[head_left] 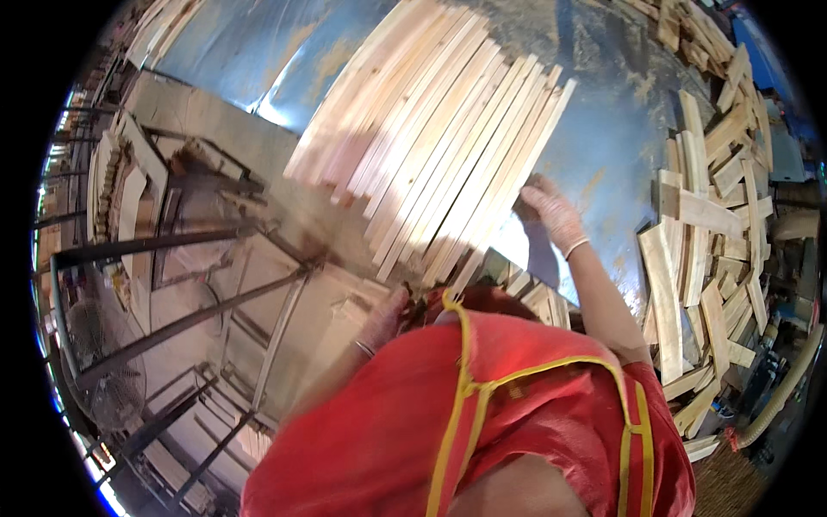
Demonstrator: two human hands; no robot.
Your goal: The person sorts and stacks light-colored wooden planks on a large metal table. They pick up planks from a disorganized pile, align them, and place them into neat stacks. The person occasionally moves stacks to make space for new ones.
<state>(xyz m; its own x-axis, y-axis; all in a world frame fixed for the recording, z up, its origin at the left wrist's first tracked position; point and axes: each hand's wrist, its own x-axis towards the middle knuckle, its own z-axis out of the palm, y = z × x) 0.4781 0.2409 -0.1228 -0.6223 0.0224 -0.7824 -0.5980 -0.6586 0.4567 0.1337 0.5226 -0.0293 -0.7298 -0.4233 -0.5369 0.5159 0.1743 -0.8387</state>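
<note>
A row of long pale wooden slats [439, 146] lies side by side on a shiny metal table [603, 146], running diagonally from upper middle toward my body. My right hand [551, 211], in a thin light glove, rests against the right edge of the slat row, fingers on the outermost slat. My left hand [385, 317], also gloved, is at the near ends of the slats by the table's edge; my red garment with yellow trim [517, 414] hides part of it, and its grip is unclear.
A loose heap of short wooden boards [706, 224] covers the table's right side. At left stand dark metal racks [164, 327] and stacked timber [121, 181] on a concrete floor. A ribbed hose [775, 396] runs at lower right.
</note>
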